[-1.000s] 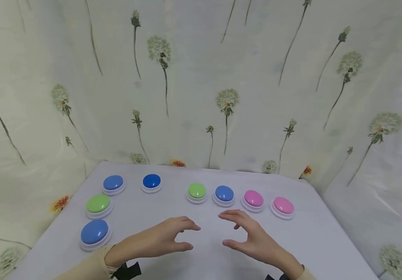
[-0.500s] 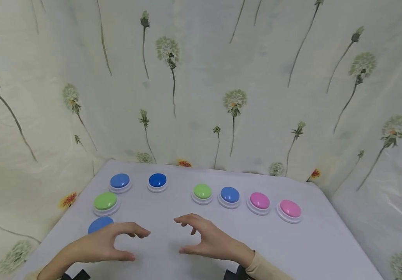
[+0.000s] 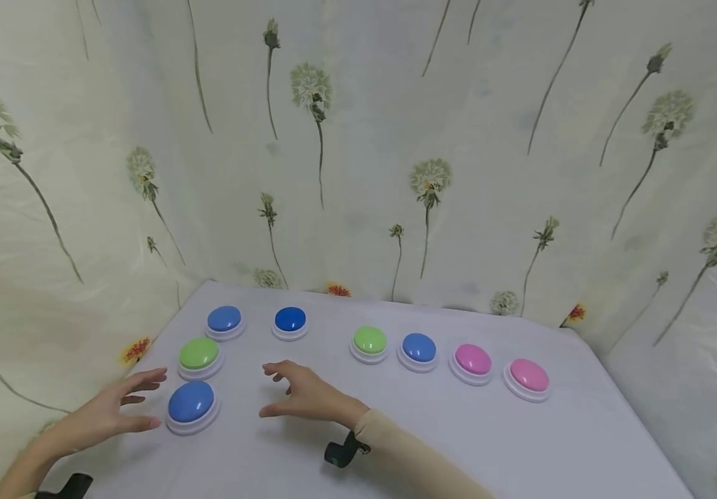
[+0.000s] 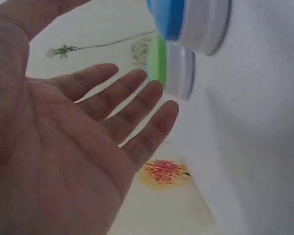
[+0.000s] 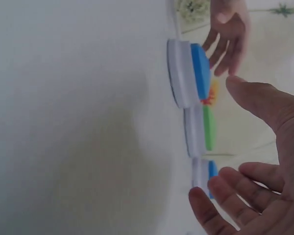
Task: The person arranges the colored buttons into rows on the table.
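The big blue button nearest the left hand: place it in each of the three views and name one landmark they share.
Head: big blue button at lower left, between left hand and right hand.
Left wrist: top edge, right of centre, beyond the fingertips.
Right wrist: upper middle, seen edge-on.
Shared landmark: the green button next to it.

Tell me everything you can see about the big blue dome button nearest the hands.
The big blue dome button has a glossy, plastic-looking blue cap on a round white base. It sits flat on the white table, at the near left, just in front of a green dome button. The left hand hovers open beside it, the right hand on its other side; neither visibly touches it.
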{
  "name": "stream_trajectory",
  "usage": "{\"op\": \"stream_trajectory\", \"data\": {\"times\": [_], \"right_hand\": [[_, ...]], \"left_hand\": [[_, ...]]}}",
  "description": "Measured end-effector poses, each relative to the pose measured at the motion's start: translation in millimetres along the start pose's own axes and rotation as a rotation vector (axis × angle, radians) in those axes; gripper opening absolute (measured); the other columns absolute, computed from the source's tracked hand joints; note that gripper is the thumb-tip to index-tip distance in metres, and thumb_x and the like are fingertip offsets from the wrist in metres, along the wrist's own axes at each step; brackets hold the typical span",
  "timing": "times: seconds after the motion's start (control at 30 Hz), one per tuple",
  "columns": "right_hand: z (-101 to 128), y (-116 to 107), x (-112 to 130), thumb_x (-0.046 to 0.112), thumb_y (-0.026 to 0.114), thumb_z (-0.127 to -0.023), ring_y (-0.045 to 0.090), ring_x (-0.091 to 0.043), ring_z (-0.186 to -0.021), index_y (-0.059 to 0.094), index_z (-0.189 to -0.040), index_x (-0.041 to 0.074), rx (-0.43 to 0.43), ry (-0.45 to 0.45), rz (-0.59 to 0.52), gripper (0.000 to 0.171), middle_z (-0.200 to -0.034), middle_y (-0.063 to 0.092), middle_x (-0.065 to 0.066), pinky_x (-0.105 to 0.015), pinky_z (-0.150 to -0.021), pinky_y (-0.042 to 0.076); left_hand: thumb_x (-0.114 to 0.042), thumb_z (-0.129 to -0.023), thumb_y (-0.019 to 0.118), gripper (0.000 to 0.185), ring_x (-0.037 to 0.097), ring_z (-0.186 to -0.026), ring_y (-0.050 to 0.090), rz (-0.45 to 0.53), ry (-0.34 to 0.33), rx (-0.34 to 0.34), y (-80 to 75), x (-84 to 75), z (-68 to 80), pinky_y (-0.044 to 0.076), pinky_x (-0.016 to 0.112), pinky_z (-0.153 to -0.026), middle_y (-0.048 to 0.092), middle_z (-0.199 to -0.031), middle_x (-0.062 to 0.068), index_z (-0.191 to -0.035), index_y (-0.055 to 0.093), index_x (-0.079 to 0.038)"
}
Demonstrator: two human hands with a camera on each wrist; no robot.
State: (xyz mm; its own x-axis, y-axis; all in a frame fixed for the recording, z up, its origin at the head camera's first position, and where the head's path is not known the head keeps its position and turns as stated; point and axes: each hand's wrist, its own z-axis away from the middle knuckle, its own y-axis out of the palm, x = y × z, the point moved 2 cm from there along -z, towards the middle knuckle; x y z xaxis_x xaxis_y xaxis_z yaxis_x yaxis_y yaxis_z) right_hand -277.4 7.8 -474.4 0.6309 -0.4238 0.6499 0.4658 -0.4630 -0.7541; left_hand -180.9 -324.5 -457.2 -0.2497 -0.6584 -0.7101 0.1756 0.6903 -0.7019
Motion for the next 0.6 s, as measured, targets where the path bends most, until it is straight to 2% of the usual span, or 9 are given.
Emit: {"op": "stream_trajectory", "data": {"times": [0.13, 0.2, 0.27, 0.33, 0.43, 0.53, 0.6], "right_hand": [[-24.4, 20.9, 5.9, 0.05, 0.074, -0.079, 0.053, -0.009, -0.122, 0.041, -0.146, 0.014, 0.015, 0.033, 0.04, 0.083, -0.139, 0.053, 0.001, -0.02, -0.094, 0.048], [-36.0, 32.0, 9.8, 0.051, 0.075, -0.078, 0.054, -0.006, -0.12, 0.042, -0.145, 0.013, 0.02, 0.043, 0.075, 0.084, -0.139, 0.053, 0.003, -0.02, -0.095, 0.048], [-46.1, 42.2, 12.7, 0.051, 0.076, -0.077, 0.055, -0.005, -0.118, 0.043, -0.144, 0.012, 0.019, 0.049, 0.099, 0.084, -0.138, 0.055, 0.003, -0.019, -0.096, 0.047], [-54.8, 50.5, 15.7, 0.051, 0.076, -0.077, 0.055, -0.004, -0.117, 0.045, -0.143, 0.012, 0.016, 0.06, 0.104, 0.083, -0.136, 0.056, 0.003, -0.018, -0.097, 0.046], [-64.9, 59.6, 18.5, 0.049, 0.076, -0.078, 0.056, -0.003, -0.115, 0.047, -0.142, 0.012, 0.004, 0.071, 0.103, 0.08, -0.132, 0.059, 0.004, -0.017, -0.096, 0.045], [-72.6, 65.5, 23.8, 0.046, 0.077, -0.078, 0.056, -0.001, -0.11, 0.052, -0.138, 0.014, -0.003, 0.05, 0.128, 0.073, -0.125, 0.062, 0.006, -0.014, -0.092, 0.046], [-75.7, 68.6, 27.8, 0.046, 0.078, -0.077, 0.056, 0.001, -0.106, 0.055, -0.136, 0.016, -0.009, 0.031, 0.17, 0.069, -0.121, 0.064, 0.007, -0.014, -0.088, 0.045]], "left_hand": [[-0.026, -0.086, 0.072, 0.079, 0.046, -0.125, 0.044, 0.04, -0.045, 0.088, 5.0, 16.0, -7.7, 0.051, 0.024, -0.089, 0.038, -0.145, 0.031, -0.145, 0.03, 0.005], [-0.025, -0.086, 0.072, 0.079, 0.049, -0.121, 0.047, 0.048, -0.05, 0.119, 7.9, 20.8, -10.8, 0.05, 0.022, -0.086, 0.04, -0.142, 0.033, -0.144, 0.03, 0.008], [-0.025, -0.085, 0.072, 0.077, 0.044, -0.119, 0.051, 0.044, -0.045, 0.137, 10.5, 23.7, -14.0, 0.05, 0.021, -0.084, 0.045, -0.138, 0.032, -0.142, 0.033, 0.01], [-0.025, -0.086, 0.072, 0.073, 0.03, -0.115, 0.056, 0.039, -0.038, 0.152, 12.9, 25.8, -17.1, 0.05, 0.02, -0.081, 0.05, -0.134, 0.03, -0.14, 0.038, 0.011], [-0.025, -0.084, 0.074, 0.067, 0.014, -0.109, 0.058, 0.02, 0.009, 0.149, 15.7, 26.8, -21.7, 0.049, 0.021, -0.08, 0.055, -0.129, 0.027, -0.135, 0.046, 0.009], [-0.024, -0.082, 0.076, 0.064, 0.007, -0.106, 0.056, 0.017, 0.044, 0.145, 17.6, 27.1, -25.6, 0.048, 0.02, -0.08, 0.057, -0.127, 0.027, -0.131, 0.051, 0.008], [-0.023, -0.081, 0.076, 0.063, 0.005, -0.106, 0.055, 0.031, 0.045, 0.148, 18.8, 27.6, -27.7, 0.047, 0.019, -0.08, 0.056, -0.127, 0.027, -0.131, 0.051, 0.007]]}}
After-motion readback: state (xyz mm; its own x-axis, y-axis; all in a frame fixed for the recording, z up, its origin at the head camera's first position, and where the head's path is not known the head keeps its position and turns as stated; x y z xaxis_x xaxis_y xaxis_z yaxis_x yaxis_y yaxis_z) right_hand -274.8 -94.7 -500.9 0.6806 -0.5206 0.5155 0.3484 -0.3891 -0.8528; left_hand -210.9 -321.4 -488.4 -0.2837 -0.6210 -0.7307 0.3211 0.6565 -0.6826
